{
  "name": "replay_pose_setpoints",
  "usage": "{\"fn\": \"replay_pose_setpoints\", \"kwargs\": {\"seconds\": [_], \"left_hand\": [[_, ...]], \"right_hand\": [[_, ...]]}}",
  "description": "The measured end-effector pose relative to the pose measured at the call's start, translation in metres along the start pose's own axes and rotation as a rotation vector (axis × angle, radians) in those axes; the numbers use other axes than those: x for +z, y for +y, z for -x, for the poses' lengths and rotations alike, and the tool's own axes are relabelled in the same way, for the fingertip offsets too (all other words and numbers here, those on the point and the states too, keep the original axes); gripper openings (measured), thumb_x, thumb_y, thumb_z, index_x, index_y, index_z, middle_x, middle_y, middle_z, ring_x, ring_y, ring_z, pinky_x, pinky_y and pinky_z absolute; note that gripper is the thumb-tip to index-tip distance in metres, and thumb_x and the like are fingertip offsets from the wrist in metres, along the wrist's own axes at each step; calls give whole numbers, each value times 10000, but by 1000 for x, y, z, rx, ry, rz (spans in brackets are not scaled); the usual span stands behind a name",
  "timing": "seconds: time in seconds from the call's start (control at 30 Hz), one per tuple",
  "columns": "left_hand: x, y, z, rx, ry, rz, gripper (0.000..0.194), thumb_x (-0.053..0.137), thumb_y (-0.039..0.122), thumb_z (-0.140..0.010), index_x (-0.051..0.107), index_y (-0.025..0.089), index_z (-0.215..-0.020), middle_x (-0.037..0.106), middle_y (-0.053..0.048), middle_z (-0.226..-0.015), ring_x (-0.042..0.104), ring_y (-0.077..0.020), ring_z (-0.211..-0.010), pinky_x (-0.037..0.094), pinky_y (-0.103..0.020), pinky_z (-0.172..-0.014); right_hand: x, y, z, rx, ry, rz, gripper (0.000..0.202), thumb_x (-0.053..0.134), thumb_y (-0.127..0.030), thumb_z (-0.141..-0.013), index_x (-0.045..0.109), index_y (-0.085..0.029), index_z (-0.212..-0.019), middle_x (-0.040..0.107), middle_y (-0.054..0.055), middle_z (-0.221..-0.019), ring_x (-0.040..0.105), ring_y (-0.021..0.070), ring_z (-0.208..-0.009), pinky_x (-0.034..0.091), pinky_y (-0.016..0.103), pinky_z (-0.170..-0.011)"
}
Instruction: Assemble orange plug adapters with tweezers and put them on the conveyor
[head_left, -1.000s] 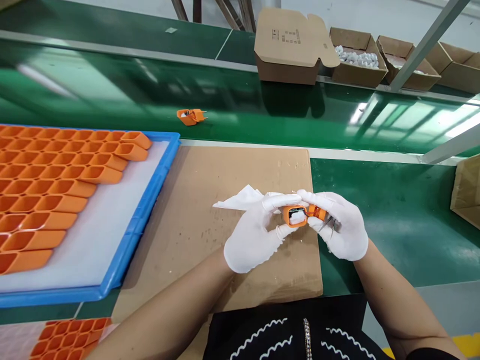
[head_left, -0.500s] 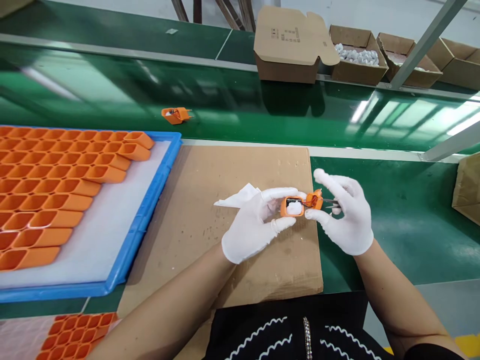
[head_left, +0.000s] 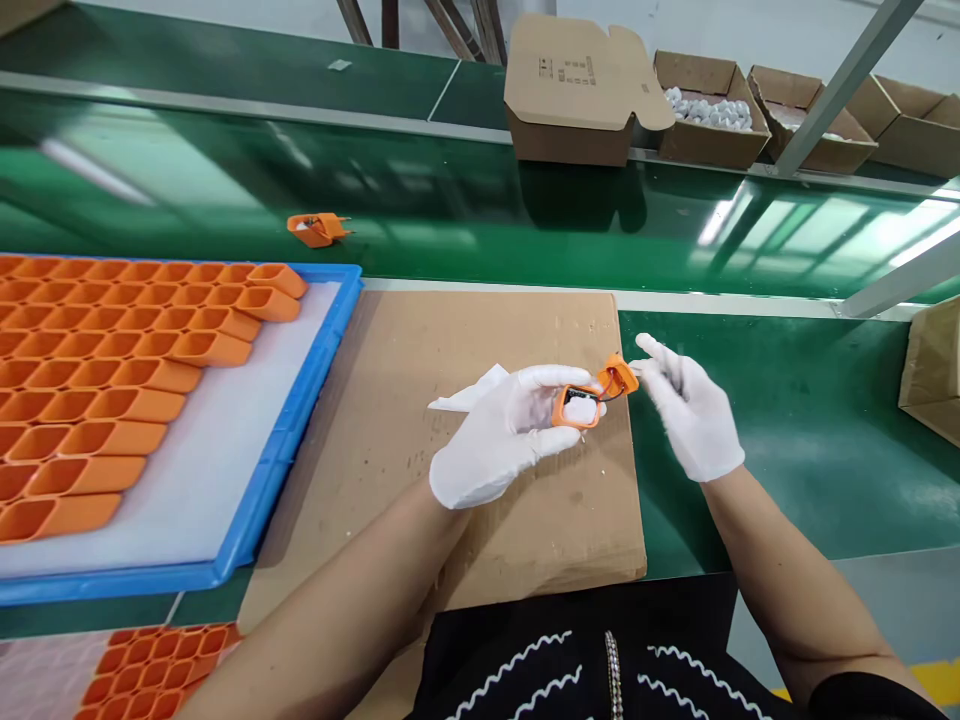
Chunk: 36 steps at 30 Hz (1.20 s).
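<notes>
My left hand [head_left: 510,430], in a white glove, grips an orange charger housing [head_left: 559,415] between thumb and fingers. Its open end faces up, showing a white block [head_left: 581,409] and a dark part inside. Thin wires [head_left: 613,396] run from the housing to an orange plug cap [head_left: 618,376], which sits apart from it at the upper right. My right hand [head_left: 690,415], gloved too, has its fingertips pinched at the cap's outer end, where the pins are mostly hidden. Behind my left hand, a white piece of tissue [head_left: 469,392] lies on the cardboard sheet [head_left: 435,340].
At left stands a blue tray [head_left: 300,420] holding rows of empty orange housings [head_left: 135,375]. Another orange charger [head_left: 319,230] lies on the green conveyor belt [head_left: 420,250]. Beyond it are an upturned-lid carton [head_left: 570,140] and a box [head_left: 716,145] of white pieces. A metal post [head_left: 847,90] slants at right.
The plug cap has tilted upward and my right fingers have shifted to its outer end. My left hand has moved slightly left with the housing. The charger on the belt has slid left.
</notes>
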<state>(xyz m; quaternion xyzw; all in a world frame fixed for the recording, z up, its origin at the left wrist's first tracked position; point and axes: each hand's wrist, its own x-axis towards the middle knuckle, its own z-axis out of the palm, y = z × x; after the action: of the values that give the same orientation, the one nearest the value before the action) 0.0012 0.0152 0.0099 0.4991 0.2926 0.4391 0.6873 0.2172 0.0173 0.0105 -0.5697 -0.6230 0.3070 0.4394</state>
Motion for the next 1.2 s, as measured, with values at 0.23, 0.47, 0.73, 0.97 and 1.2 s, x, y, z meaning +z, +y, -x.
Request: {"fn": "replay_pose_setpoints", "kwargs": {"seconds": [0.23,0.47,0.73,0.97,1.2], "left_hand": [[-2,-5,0,14,148,-5,422,809,119,-717,734,236,-1115,707,-71,-1070,636,-156,-848,542,-287,-748],[-9,3,-1,6,57,-41,415,777,320,-833,701,266,-1237,714,-55,-952,619,-153,-750,536,-312,-709],[-12,5,4,50,44,-110,390,824,304,-801,732,314,-1180,751,-49,-1072,679,-184,-913,555,-345,-868],[-9,12,6,32,27,-113,350,826,276,-800,749,283,-1142,754,-65,-1049,688,-189,-917,575,-336,-821],[-9,13,6,16,1,-87,350,821,242,-809,747,282,-1149,752,-58,-1034,684,-174,-907,569,-308,-806]], "right_hand": [[-11,-3,8,-184,-56,-63,488,457,-584,-1003,605,-260,-1336,671,19,-778,624,172,-687,547,339,-649],[-11,-7,14,-456,18,193,174,549,-304,-1005,653,-311,-1144,756,10,-944,677,160,-695,545,367,-719],[-10,-7,16,-723,280,712,494,587,-76,-905,669,-531,-1082,732,-162,-718,605,106,-593,314,515,-1121],[-6,6,22,-431,197,572,246,639,-291,-940,736,-509,-881,613,-90,-589,584,136,-625,288,586,-1151],[-9,-4,23,-603,231,678,320,639,-226,-945,715,-533,-992,685,-136,-664,559,113,-613,336,510,-1108]]}}
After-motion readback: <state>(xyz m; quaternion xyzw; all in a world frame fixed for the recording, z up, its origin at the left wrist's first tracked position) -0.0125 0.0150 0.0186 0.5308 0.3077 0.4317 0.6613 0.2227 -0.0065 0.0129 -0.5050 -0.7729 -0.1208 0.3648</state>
